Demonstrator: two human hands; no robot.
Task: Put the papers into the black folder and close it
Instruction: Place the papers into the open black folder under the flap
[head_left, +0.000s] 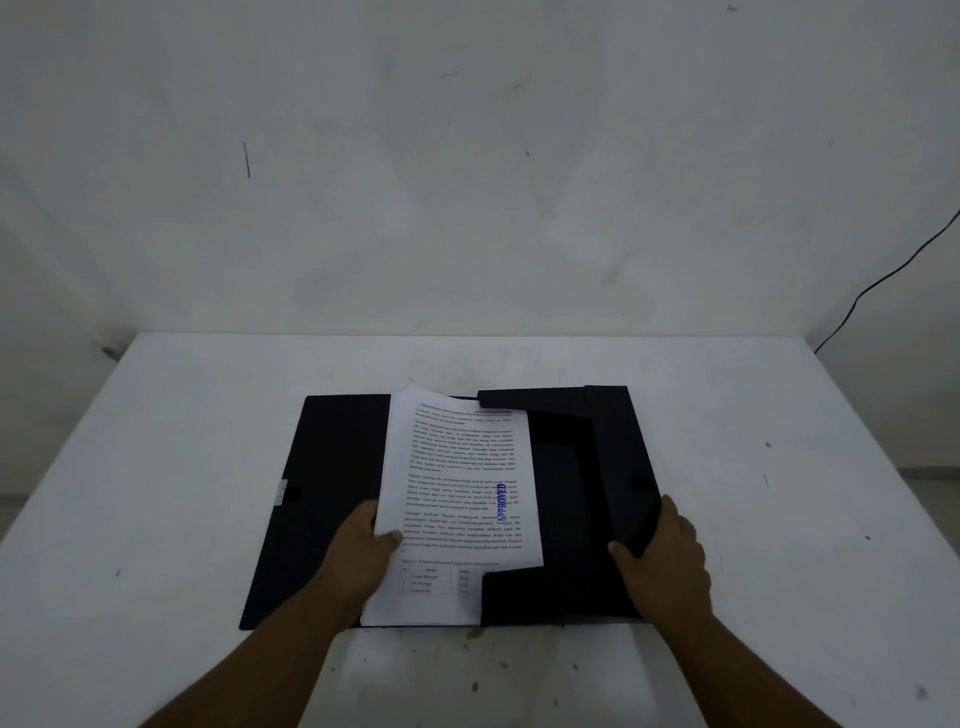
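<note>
Lying open near the desk's near edge, the black plastic flap folder (332, 493) is sitting on the white scuffed desk (779, 467). Left hand (363, 545) is pinching the stack of white printed papers (457, 499) at its left edge, over the folder's middle. Right hand (665, 556) is clamping the folder's right side flap (623, 467), holding it raised.
</note>
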